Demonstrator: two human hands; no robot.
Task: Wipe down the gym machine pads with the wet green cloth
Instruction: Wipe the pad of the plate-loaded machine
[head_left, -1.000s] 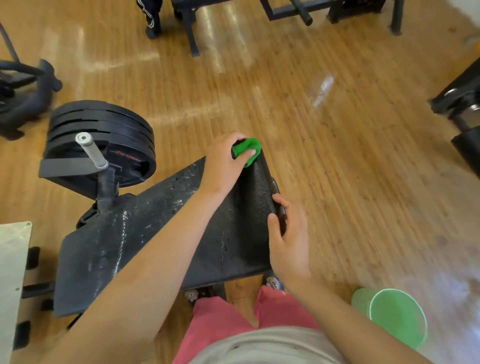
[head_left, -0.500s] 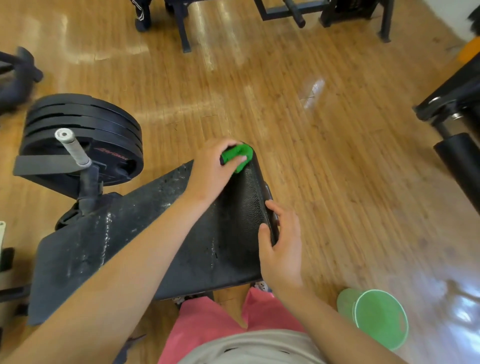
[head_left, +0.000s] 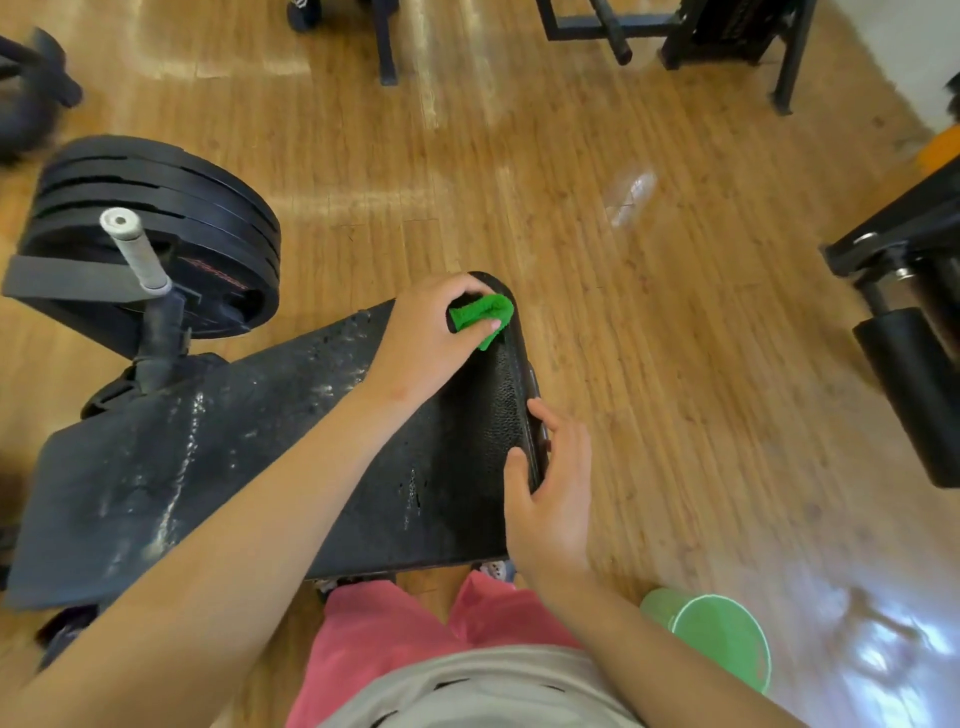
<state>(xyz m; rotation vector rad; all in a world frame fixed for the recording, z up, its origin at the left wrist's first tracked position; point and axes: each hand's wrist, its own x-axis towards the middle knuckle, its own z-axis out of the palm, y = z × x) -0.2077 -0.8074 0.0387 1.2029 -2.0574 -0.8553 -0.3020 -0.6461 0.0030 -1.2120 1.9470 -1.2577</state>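
A black textured machine pad (head_left: 291, 457) stretches across the lower middle of the view, with wet streaks and droplets on its left part. My left hand (head_left: 431, 343) grips a bunched wet green cloth (head_left: 482, 317) and holds it against the pad's far right corner. My right hand (head_left: 553, 483) holds the pad's right edge, thumb on top and fingers curled over the side.
Black weight plates (head_left: 156, 218) on a peg with a grey handle (head_left: 132, 249) stand at the left. A green bucket (head_left: 719, 639) sits on the wooden floor at lower right. Black machine parts (head_left: 914, 338) stand at the right, frames (head_left: 675, 31) at the top.
The cloth and my left hand stay at the pad's far right corner with only a slight shift. My right hand keeps its hold on the edge. The camera view has shifted.
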